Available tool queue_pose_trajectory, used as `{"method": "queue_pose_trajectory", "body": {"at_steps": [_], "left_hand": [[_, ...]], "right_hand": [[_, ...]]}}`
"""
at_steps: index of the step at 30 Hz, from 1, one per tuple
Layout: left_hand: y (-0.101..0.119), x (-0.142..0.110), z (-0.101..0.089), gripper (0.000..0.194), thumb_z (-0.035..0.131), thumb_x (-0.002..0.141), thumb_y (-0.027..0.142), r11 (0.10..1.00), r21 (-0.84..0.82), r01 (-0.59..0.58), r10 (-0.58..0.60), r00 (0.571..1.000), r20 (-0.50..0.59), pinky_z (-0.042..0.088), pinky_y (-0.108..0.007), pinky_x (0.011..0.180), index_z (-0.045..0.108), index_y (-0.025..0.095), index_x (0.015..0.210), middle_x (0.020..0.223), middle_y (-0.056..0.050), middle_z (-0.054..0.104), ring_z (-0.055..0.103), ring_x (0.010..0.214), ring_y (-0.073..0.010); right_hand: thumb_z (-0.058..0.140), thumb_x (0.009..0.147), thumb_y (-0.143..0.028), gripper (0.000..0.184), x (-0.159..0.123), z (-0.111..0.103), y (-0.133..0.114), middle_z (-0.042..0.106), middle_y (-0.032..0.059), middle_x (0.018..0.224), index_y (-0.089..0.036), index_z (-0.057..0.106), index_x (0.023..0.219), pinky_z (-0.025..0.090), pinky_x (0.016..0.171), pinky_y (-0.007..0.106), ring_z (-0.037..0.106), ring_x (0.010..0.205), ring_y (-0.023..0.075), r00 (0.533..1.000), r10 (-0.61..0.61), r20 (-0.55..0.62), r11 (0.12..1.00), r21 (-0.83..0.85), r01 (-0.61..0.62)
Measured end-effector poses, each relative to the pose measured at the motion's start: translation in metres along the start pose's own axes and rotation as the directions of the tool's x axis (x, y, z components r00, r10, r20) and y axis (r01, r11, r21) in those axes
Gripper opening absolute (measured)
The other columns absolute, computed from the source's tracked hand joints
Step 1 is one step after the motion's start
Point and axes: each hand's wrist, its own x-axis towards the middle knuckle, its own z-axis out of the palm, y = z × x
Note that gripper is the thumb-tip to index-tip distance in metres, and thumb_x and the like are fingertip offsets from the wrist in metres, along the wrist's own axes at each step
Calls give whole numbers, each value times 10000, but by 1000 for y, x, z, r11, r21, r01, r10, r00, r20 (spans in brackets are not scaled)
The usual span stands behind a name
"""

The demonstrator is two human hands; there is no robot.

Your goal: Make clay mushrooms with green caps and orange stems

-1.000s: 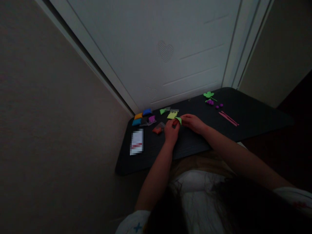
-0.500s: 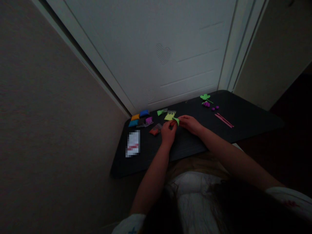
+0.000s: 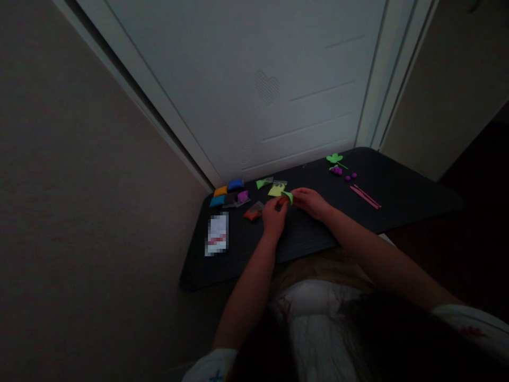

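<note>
Both my hands meet over the middle of a dark table [image 3: 397, 201]. My left hand [image 3: 273, 217] and my right hand [image 3: 312, 202] are closed in a pinch on a small green piece [image 3: 288, 197] held between them, just above the tabletop. Right behind the hands lie a yellow packet [image 3: 275, 189] and a green packet [image 3: 262, 183]. A red packet [image 3: 253, 213] lies just left of my left hand. The light is dim, so the fingertips are hard to make out.
Orange [image 3: 220, 191], blue [image 3: 235, 184], teal [image 3: 217, 201] and purple packets [image 3: 242, 196] sit at the table's back left. A white card [image 3: 217, 233] lies at the left. A green clover shape [image 3: 334, 158], purple balls [image 3: 350, 176] and pink sticks [image 3: 365, 196] lie at the right. A white door [image 3: 270, 85] stands behind.
The view shifted slightly between one second ago and now. My hands stay together on the green piece with hardly any movement.
</note>
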Motion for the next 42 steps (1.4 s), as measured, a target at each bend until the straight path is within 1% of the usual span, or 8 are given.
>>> {"method": "queue_pose_trajectory", "body": {"at_steps": [7, 18, 24, 30, 33, 35, 39, 42], "left_hand": [[0, 1, 1, 300, 565, 729, 289, 1000, -16, -3, 3, 1000, -5, 434, -316, 776, 583, 156, 996, 952, -77, 621, 564, 850, -178], [1, 1, -1, 289, 580, 719, 291, 1000, -8, 18, -18, 1000, -11, 435, -318, 756, 591, 166, 979, 944, -71, 622, 565, 829, -180], [1, 1, -1, 240, 576, 720, 279, 1000, -7, 5, -5, 1000, 1, 426, -308, 748, 604, 164, 929, 885, -59, 620, 553, 794, -167], [6, 1, -2, 484, 589, 688, 230, 990, -131, 48, -54, 998, -38, 433, -279, 690, 461, 183, 1152, 981, -58, 593, 528, 738, -136], [5, 3, -3, 431, 504, 702, 141, 947, -291, 140, -149, 989, -11, 427, -244, 641, 467, 186, 1129, 971, -49, 595, 530, 739, -120], [3, 5, -4, 387, 455, 713, 130, 875, -426, 228, -238, 971, 31, 414, -222, 595, 487, 183, 1095, 926, -42, 605, 531, 707, -107], [0, 8, -5, 294, 468, 746, 263, 729, -583, 360, -358, 925, 124, 376, -199, 525, 550, 176, 1015, 833, -34, 613, 528, 648, -96], [-2, 8, -4, 314, 472, 753, 383, 693, -592, 412, -401, 902, 158, 366, -201, 511, 585, 168, 952, 756, -29, 604, 534, 634, -103]], "right_hand": [[676, 622, -259, 129, -1, 1, -1, 645, 3, 743, -182, 618, 707, 439, 746, 271, 585, 729, 114, 1000, -6, -14, 1000, 1, 6], [673, 628, -270, 129, 2, -3, 0, 645, 1, 746, -187, 615, 707, 435, 770, 289, 586, 719, 113, 999, -25, -24, 1000, 15, 26], [683, 619, -277, 143, 1, -3, -1, 644, 0, 742, -185, 613, 703, 436, 774, 291, 585, 731, 117, 999, -35, -34, 999, 20, 36], [673, 632, -293, 143, 1, -3, -4, 641, -12, 752, -200, 617, 725, 434, 768, 281, 582, 738, 110, 998, -39, -54, 999, 10, 40], [667, 634, -309, 156, 0, -3, -6, 643, -9, 758, -208, 616, 743, 438, 764, 292, 586, 741, 120, 997, -46, -63, 999, -6, 46], [664, 632, -319, 174, 0, -3, -7, 645, -3, 767, -210, 614, 759, 443, 753, 300, 590, 743, 129, 996, -50, -69, 998, -27, 48], [655, 629, -342, 212, 1, -2, -4, 641, 4, 773, -204, 605, 782, 449, 738, 310, 593, 738, 138, 993, -81, -88, 992, -101, 72], [652, 631, -335, 209, 1, -1, -1, 628, -6, 759, -199, 605, 782, 444, 741, 303, 584, 717, 126, 984, -145, -103, 972, -200, 122]]}}
